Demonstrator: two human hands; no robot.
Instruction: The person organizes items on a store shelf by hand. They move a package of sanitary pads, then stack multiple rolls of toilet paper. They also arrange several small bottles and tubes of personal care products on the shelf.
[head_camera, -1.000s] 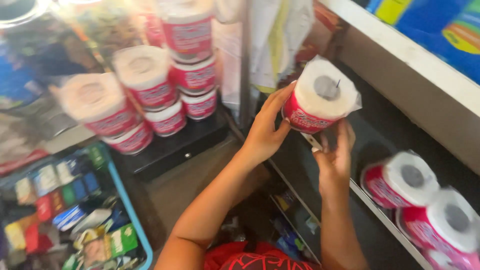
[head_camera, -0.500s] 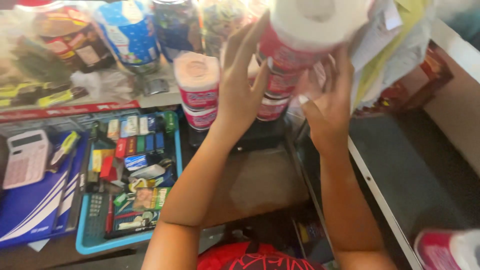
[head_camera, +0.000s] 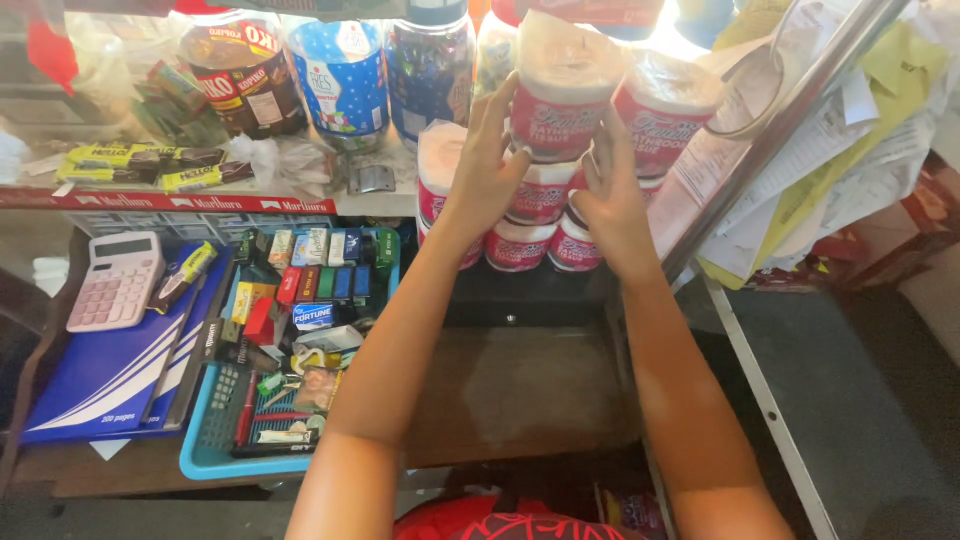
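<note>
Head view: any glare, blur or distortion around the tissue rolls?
Head view: blown-out backlight at top centre, behind the top tissue rolls; both the left hand and the right hand are fairly sharp, with little motion blur; the wide lens bows the metal post and the edges; the pink calculator is evenly lit and in focus.

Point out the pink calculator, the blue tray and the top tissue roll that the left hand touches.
pink calculator (head_camera: 115, 282), head view, on its keypad.
blue tray (head_camera: 200, 466), head view, on its near left rim.
top tissue roll (head_camera: 560, 95), head view, on its wrapped side.
left hand (head_camera: 485, 170), head view, on its back.
</note>
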